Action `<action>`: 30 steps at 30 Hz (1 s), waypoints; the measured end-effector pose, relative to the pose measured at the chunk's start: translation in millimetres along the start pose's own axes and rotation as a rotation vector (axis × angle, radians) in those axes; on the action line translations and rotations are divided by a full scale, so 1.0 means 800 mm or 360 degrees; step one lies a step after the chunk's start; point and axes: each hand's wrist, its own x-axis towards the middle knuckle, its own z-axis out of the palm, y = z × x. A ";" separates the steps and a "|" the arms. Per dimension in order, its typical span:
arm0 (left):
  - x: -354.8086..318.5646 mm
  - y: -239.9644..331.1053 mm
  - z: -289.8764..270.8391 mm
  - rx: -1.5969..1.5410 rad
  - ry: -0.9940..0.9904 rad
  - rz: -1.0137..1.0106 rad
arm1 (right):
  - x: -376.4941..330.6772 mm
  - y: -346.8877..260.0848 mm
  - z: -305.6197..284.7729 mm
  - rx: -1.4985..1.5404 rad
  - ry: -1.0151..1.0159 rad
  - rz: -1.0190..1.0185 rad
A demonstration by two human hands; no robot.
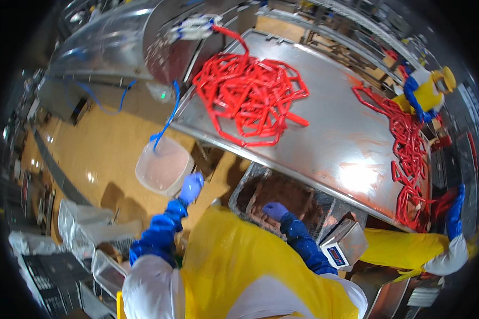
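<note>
Below the steel table [324,133], left grip [191,186] clasps the tub [162,167]; right [274,210] unclear

Sausage links [250,95] on table [330,143]; tub [164,168] left; tray [282,199] below table edge.

Stainless steel worktop [330,133], tilted across the view, wet and smeared reddish. Lying on it toward the far end: a tangled heap of red sausage links [247,93]. Along the right edge: a second string of red sausage links [404,154], well apart from the heap. Below, a glossy tan floor [101,154].
</note>
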 end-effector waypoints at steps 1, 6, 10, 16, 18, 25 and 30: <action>-0.010 0.010 0.014 -0.0141 -0.0146 -0.0019 | -0.003 -0.006 -0.004 0.0037 -0.0057 0.0067; -0.039 0.141 0.033 -0.0453 -0.0994 -0.1001 | -0.004 0.018 -0.009 -0.0131 0.0067 -0.0196; -0.055 0.153 0.045 -0.0184 -0.1136 -0.0682 | 0.012 0.050 0.002 -0.0287 0.0134 -0.0393; -0.037 0.168 0.041 0.0119 -0.1120 -0.0398 | -0.015 0.024 -0.004 -0.0011 0.0075 -0.0030; -0.026 0.174 0.037 0.0179 -0.1060 -0.0262 | -0.011 0.025 -0.001 0.0059 0.0075 -0.0024; 0.019 0.214 0.029 0.0225 -0.0960 0.0109 | -0.005 0.003 0.003 -0.0128 0.0050 -0.0185; 0.200 0.228 0.051 0.0288 -0.0524 0.0536 | -0.010 -0.045 -0.009 -0.0111 0.0026 -0.0167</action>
